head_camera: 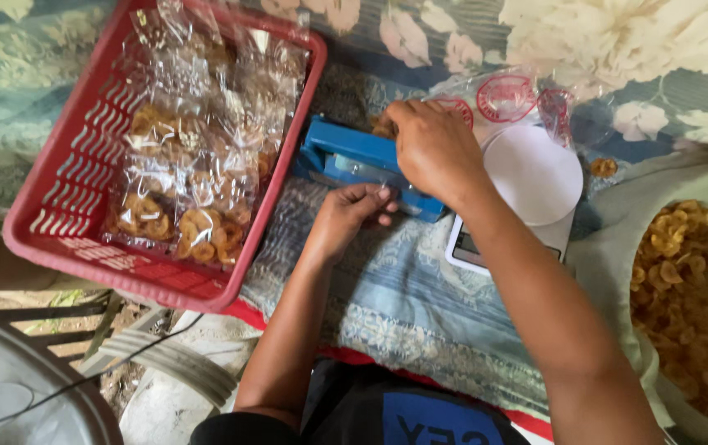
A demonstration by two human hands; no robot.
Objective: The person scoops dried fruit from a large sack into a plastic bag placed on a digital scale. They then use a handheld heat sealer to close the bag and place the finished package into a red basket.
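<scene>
The blue sealer [364,163] lies in front of me on the patterned cloth [387,288], its long body running from upper left to lower right, slanting away from the red basket [57,239] toward the white scale [535,177]. My right hand [432,148] rests on top of it at its far end, fingers curled down and closed over the bar and over the mouth of a small clear bag of chips [385,125] that pokes out just beyond my knuckles. How much of that bag I actually pinch I cannot tell; my hand hides it.

My left hand [352,213] sits just below the sealer, touching its near edge, fingers bent inward and lightly closed against the blue base, holding nothing else. So the sealer lies between my two hands: right above, left below, both on it.

To the left, the basket holds filled bags [189,177]. Empty printed bags [506,97] lie behind the scale, and loose chips [688,280] sit heaped at my right.
</scene>
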